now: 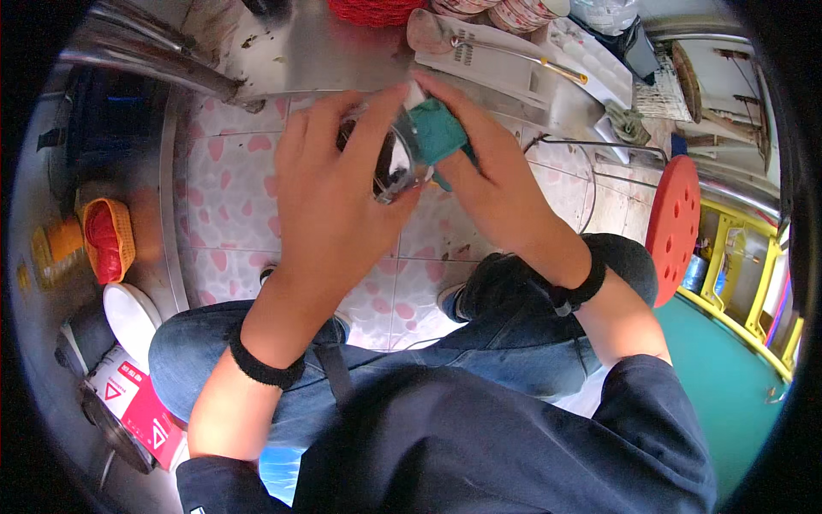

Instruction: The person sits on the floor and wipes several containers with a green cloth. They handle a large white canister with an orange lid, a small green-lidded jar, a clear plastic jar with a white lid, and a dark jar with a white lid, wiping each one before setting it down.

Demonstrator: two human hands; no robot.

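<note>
My left hand (334,186) is wrapped around a clear, glossy container (397,160) that looks dark inside; its exact kind is hard to tell. In my right hand (501,193) is a folded green cloth (438,132), pressed close against the container's right end. A small white piece (416,95) shows between the fingertips at the top, partly hidden by them. Both hands are raised in front of me above the tiled floor. My fingers cover much of the container.
Ahead, a metal counter (302,51) bears a red basket (376,9), patterned bowls (520,16) and a ladle (514,54) on a white tray (481,70). A red stool seat (674,231) stands right. Leftward are an orange basket (122,221) and a white lid-like disc (130,318).
</note>
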